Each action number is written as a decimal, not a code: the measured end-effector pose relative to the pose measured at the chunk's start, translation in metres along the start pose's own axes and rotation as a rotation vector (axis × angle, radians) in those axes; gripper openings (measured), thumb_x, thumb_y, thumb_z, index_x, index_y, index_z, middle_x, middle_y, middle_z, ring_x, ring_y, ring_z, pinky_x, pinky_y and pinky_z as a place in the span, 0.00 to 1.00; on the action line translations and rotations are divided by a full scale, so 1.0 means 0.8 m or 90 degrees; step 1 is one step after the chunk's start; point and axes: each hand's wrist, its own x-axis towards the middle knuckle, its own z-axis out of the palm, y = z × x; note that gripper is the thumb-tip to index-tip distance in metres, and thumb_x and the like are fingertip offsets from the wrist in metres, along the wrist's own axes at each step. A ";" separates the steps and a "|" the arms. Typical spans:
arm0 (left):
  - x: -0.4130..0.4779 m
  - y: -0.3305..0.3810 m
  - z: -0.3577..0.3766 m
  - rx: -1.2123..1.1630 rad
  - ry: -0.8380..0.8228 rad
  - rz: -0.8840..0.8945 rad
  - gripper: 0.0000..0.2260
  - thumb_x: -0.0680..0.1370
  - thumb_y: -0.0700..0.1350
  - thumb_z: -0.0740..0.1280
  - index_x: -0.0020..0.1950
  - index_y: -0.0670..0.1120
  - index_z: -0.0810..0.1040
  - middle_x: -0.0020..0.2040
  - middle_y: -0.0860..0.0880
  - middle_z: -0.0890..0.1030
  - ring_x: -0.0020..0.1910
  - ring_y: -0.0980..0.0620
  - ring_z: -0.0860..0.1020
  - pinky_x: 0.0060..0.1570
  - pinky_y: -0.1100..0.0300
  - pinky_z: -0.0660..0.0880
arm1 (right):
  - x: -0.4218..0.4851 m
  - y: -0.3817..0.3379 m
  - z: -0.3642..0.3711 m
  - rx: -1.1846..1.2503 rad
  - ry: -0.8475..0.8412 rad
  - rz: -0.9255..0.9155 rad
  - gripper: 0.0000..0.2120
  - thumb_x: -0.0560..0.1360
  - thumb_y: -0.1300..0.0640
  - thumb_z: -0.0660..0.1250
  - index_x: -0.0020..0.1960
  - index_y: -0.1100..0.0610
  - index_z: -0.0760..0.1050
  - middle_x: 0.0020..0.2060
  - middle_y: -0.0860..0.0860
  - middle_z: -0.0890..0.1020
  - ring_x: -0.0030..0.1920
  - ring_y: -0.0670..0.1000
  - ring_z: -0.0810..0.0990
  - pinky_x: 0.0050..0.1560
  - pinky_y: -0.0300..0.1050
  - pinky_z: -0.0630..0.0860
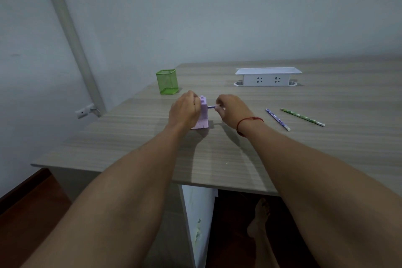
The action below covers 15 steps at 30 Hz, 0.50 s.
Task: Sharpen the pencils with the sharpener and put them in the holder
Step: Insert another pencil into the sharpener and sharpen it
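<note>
The left hand [185, 111] grips the purple sharpener [203, 115], which stands mid-table [130, 141], well away from the near edge. The right hand [231, 109] pinches a pencil [211, 106] entering the sharpener from the right. The green holder [167, 81] stands close to the far left edge. A blue pencil [278, 119] and a green pencil [302, 117] lie to the right.

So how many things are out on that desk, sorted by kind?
Sharpener, lilac: 1
Pencils: 3 (purple pencil stuck in the sharpener, blue pencil and green pencil lying loose)
Holder, green mesh: 1
Socket box, white: 1
Total: 6
</note>
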 end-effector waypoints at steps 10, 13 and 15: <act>-0.004 0.002 0.002 0.031 0.052 -0.017 0.13 0.80 0.43 0.53 0.51 0.40 0.75 0.53 0.41 0.80 0.54 0.41 0.74 0.60 0.50 0.65 | 0.000 -0.010 0.001 0.326 0.112 0.298 0.15 0.73 0.57 0.72 0.36 0.57 0.67 0.43 0.54 0.72 0.41 0.53 0.71 0.44 0.43 0.73; -0.001 0.004 0.005 0.063 0.062 0.010 0.16 0.78 0.45 0.50 0.50 0.41 0.75 0.52 0.43 0.81 0.55 0.43 0.76 0.68 0.50 0.59 | -0.001 -0.011 0.009 0.375 0.162 0.319 0.22 0.72 0.58 0.72 0.32 0.53 0.59 0.43 0.54 0.71 0.35 0.51 0.69 0.35 0.42 0.69; 0.000 0.003 0.006 0.064 0.058 0.010 0.16 0.78 0.45 0.49 0.51 0.41 0.75 0.53 0.43 0.81 0.56 0.42 0.76 0.70 0.51 0.56 | 0.000 -0.010 0.014 0.377 0.170 0.318 0.23 0.72 0.58 0.72 0.31 0.53 0.58 0.43 0.54 0.70 0.32 0.50 0.67 0.31 0.40 0.65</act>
